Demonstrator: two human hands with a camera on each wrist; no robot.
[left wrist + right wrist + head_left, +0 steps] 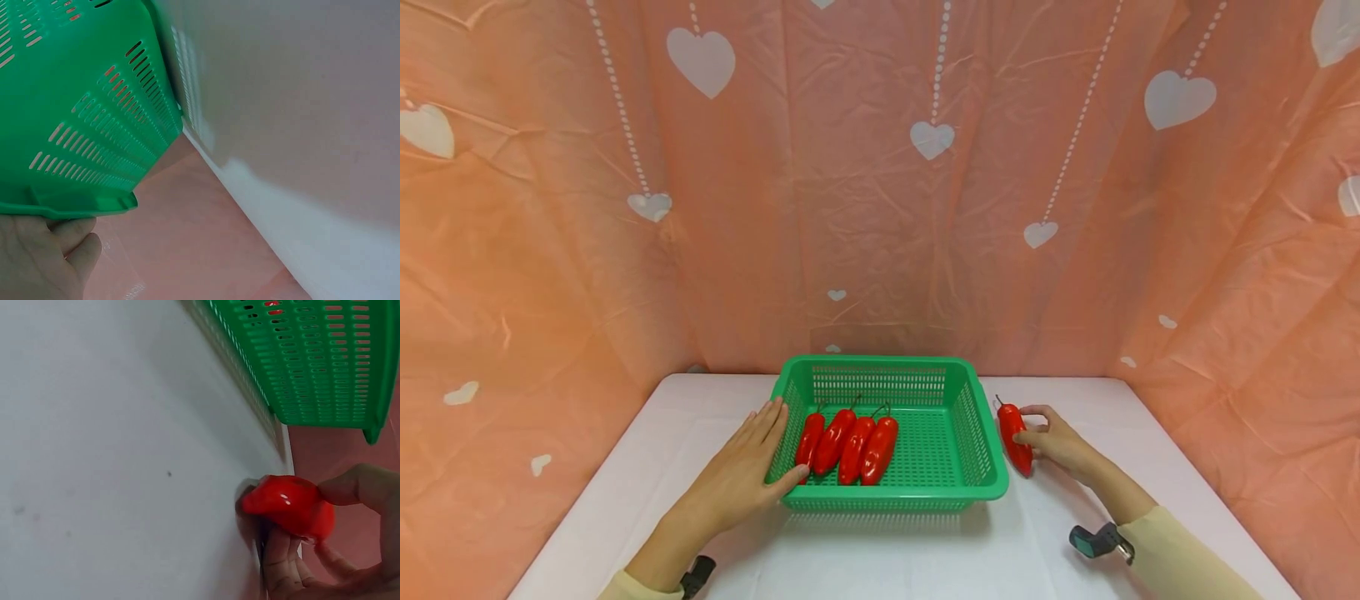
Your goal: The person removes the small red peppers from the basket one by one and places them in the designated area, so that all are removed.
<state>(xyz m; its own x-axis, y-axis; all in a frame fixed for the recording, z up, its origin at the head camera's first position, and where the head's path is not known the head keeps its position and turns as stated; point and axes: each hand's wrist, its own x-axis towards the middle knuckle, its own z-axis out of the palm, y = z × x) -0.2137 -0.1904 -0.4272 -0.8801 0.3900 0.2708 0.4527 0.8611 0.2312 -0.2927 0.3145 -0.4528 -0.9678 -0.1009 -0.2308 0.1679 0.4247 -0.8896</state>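
A green plastic basket with slotted walls stands on the table. Several glossy red chili peppers lie side by side in its left half, thin stems toward the back. My left hand rests along the basket's left rim, fingers straight, thumb reaching over the front left corner. In the left wrist view, fingers show just beyond the rim. To the right of the basket, my right hand pinches another red chili pepper between thumb and fingers. That pepper is close to the tabletop in the right wrist view.
A white cloth covers the table. Behind it and along both sides hangs a pink-orange curtain with white hearts. Dark wrist devices show on the left wrist and right wrist.
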